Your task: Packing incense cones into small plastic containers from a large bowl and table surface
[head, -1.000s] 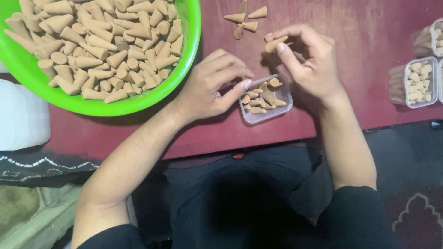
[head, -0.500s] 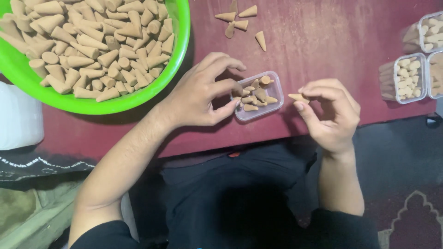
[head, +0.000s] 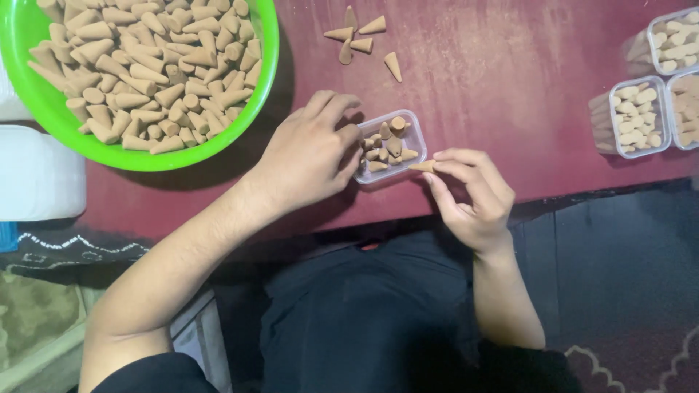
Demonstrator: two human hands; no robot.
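Note:
A small clear plastic box (head: 416, 131) sits near the front edge of the dark red table (head: 510, 109) and holds several tan cones. My left hand (head: 309, 156) grips the box's left side, fingers curled on its rim. My right hand (head: 473, 196) pinches one tan cone (head: 422, 167) between thumb and fingertips at the box's lower right corner. Several loose cones (head: 364, 40) lie on the table beyond the box.
A big green bowl (head: 266, 65) heaped with tan cones fills the top left. Filled clear boxes (head: 639, 116) stand at the right edge. A white container (head: 36, 175) sits left of the table. My dark-clothed lap is below the table edge.
My right hand took a cone from the loose pile, drew back off the table edge, and has now brought it to the box's corner. My left hand stayed on the box.

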